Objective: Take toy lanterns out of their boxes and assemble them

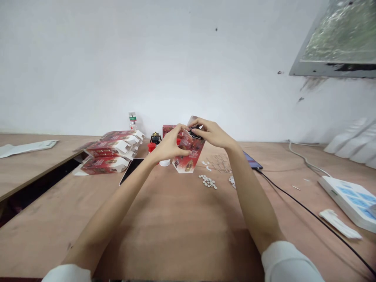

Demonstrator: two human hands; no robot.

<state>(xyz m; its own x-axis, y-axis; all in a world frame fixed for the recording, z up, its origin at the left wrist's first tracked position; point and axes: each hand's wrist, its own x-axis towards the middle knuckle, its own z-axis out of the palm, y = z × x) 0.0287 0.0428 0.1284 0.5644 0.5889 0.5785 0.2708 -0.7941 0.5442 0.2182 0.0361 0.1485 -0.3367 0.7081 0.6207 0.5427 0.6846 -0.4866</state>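
Note:
In the middle of the table a red printed cardboard box [188, 160] is held up, slightly tilted, with its top flap raised. My left hand [170, 145] grips the box's left side, thumb across the front. The fingers of my right hand [216, 134] close around a black object [196, 131] at the box's open top. Most of that object is hidden by fingers and cardboard, so its kind is unclear. Behind my left hand stand a small black lantern [155, 138] with a gold-coloured top and a red lantern [151, 147], partly covered.
Folded red boxes [107, 164] are stacked on the left beside a dark-screened tablet [131, 169]. Small white discs [207, 181] and thin wire pieces [219, 163] lie right of the box. Farther right are a black cable [293, 199], a white power strip [349, 199] and a crumpled white cloth [340, 223].

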